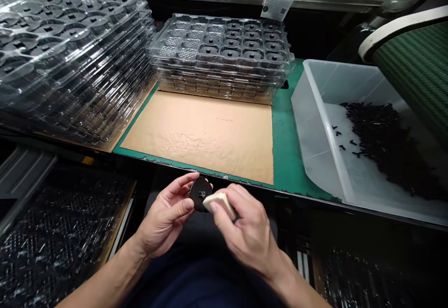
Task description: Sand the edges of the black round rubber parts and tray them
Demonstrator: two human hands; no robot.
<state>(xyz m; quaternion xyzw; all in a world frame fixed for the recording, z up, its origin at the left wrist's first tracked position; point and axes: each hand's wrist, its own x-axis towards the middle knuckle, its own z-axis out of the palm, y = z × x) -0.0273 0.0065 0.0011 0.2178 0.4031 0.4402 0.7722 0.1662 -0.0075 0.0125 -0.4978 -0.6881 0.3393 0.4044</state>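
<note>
Both hands' fingers pinch: left hand (168,214) grips black disc (199,193), right hand (245,233) presses pale block (219,204) against it.

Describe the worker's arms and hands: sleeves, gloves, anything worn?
Both are bare: no gloves on the left hand or right hand, and no sleeves on the forearms as far as the picture shows. No watch, rings, bands or markings are visible.

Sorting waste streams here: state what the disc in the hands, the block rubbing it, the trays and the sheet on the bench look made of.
Black disc: matte, probably moulded plastic. Pale block: dull cream, perhaps rubber or foam; unclear. Stacked trays: clear glossy thin formed plastic, glints show. Brown sheet: cardboard, matte, slightly rippled.
</note>
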